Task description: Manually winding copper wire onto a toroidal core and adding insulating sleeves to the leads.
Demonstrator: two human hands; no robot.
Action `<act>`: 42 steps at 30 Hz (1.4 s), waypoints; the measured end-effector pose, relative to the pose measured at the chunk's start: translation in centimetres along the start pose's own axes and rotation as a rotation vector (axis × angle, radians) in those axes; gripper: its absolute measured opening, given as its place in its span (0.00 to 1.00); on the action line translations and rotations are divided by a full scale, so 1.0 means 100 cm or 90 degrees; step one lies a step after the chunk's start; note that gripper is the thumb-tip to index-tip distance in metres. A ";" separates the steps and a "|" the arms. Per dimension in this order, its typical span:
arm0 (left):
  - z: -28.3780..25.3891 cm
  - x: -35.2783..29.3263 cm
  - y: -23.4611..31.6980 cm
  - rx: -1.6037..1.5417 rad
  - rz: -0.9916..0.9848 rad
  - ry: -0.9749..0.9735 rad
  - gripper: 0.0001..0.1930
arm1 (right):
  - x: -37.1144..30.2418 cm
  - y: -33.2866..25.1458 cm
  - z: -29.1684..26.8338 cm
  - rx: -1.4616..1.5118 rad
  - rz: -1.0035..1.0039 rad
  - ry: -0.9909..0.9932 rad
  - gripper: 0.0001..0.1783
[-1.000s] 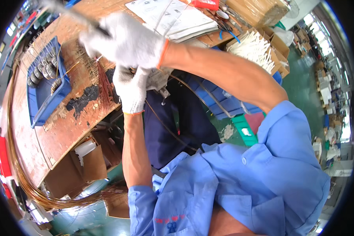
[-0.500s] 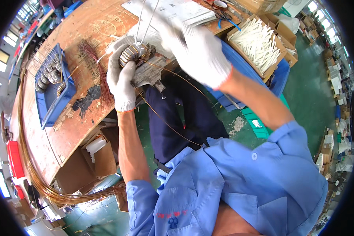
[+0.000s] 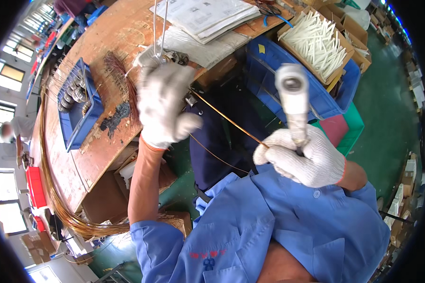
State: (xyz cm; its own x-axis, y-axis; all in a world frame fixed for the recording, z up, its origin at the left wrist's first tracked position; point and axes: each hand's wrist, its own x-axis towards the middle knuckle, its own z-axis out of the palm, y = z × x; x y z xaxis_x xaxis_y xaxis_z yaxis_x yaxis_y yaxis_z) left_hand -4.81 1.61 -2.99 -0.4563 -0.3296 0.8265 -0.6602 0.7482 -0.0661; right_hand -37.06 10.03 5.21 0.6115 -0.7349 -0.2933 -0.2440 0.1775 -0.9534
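Observation:
My right hand [image 3: 311, 158], in a white knit glove, is closed in front of my chest. It grips a pale-shafted tool [image 3: 295, 101] with a rounded end that has a dark round recess; its exact kind is unclear. The same hand pinches a copper wire [image 3: 229, 120], which runs taut back toward the bench edge. My left hand [image 3: 165, 101], gloved too, is smeared by motion at the bench edge, its thumb standing out. Behind it the wire-wound ring coil is hidden. A metal fixture [image 3: 177, 57] shows just past its fingers. A thinner wire [image 3: 217, 155] hangs over my lap.
On the bench [image 3: 123, 42] stand a blue tray [image 3: 82, 127] of wound coils, a bundle of reddish wires [image 3: 131, 101] and paper sheets [image 3: 208, 16]. A box of white strips [image 3: 316, 45] sits over a blue crate [image 3: 264, 89] at right. A long copper wire bundle [image 3: 49, 181] curves round the left edge.
My right hand has come down and toward my chest, drawing the wire; the tool now shows in it. My left hand no longer visibly clasps the ring coil and covers that spot, blurred.

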 end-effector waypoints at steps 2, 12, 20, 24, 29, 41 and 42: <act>0.004 0.007 0.014 -0.044 0.038 -0.055 0.40 | -0.007 0.004 -0.004 -0.042 -0.008 0.030 0.13; 0.010 0.008 0.026 -0.086 0.002 -0.077 0.24 | -0.016 0.036 -0.014 0.015 0.038 -0.018 0.16; -0.021 0.054 0.005 -0.108 -0.220 0.004 0.14 | -0.011 -0.017 -0.051 -0.475 -0.563 0.616 0.18; -0.036 0.087 -0.034 -0.291 -0.597 0.098 0.24 | -0.045 -0.050 -0.078 -0.127 -0.802 0.257 0.21; -0.034 0.090 -0.056 -0.515 -0.642 0.178 0.26 | -0.064 0.000 -0.032 0.245 -0.642 0.219 0.24; -0.018 0.080 -0.103 -0.634 -0.740 0.273 0.27 | 0.072 0.059 0.038 0.118 0.007 0.028 0.18; -0.017 0.079 -0.104 -0.637 -0.724 0.270 0.28 | 0.075 0.060 0.038 0.147 0.016 0.007 0.20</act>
State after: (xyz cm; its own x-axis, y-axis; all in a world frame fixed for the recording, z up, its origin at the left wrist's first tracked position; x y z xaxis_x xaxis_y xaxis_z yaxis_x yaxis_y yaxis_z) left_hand -0.54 -7.75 5.17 0.2932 -0.9125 0.2851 0.1977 0.3496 0.9158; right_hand -31.10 8.03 -3.02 0.5992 -0.7351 -0.3171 -0.0796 0.3395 -0.9372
